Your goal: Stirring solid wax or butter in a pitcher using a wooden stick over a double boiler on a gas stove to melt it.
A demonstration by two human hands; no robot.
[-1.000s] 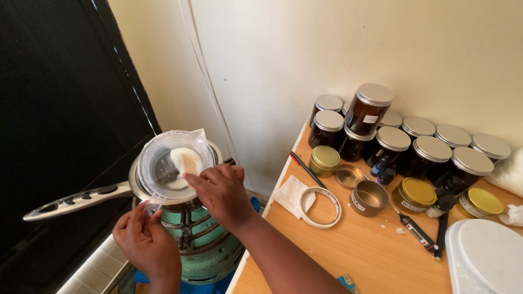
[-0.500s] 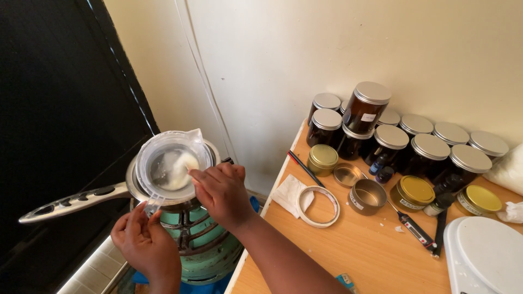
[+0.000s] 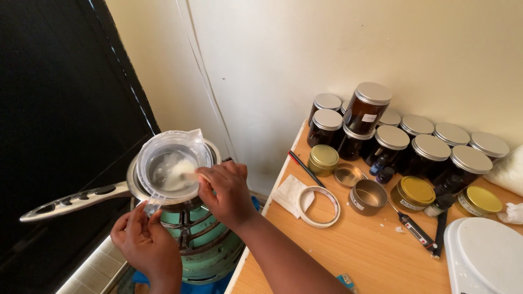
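A clear plastic jug (image 3: 173, 166) with white, partly melted stuff inside sits in a steel saucepan (image 3: 76, 198) on a green stove (image 3: 210, 239). My left hand (image 3: 146, 246) pinches the jug's handle at its near rim. My right hand (image 3: 227, 190) is over the jug's right edge and grips a thin stirring stick (image 3: 190, 175) whose tip is in the white stuff. The stick's upper part is hidden in my fist.
A wooden table (image 3: 376, 256) to the right holds several dark amber jars with silver lids (image 3: 370, 111), gold-lidded tins (image 3: 415, 191), an open tin (image 3: 368, 197), a tape roll (image 3: 320, 206), a pen-like thermometer (image 3: 417, 228) and a white scale (image 3: 487, 256). A black panel fills the left.
My right hand has shifted slightly as the stick moves in the white stuff. The jug has tilted a little and my left hand keeps its pinch on the handle.
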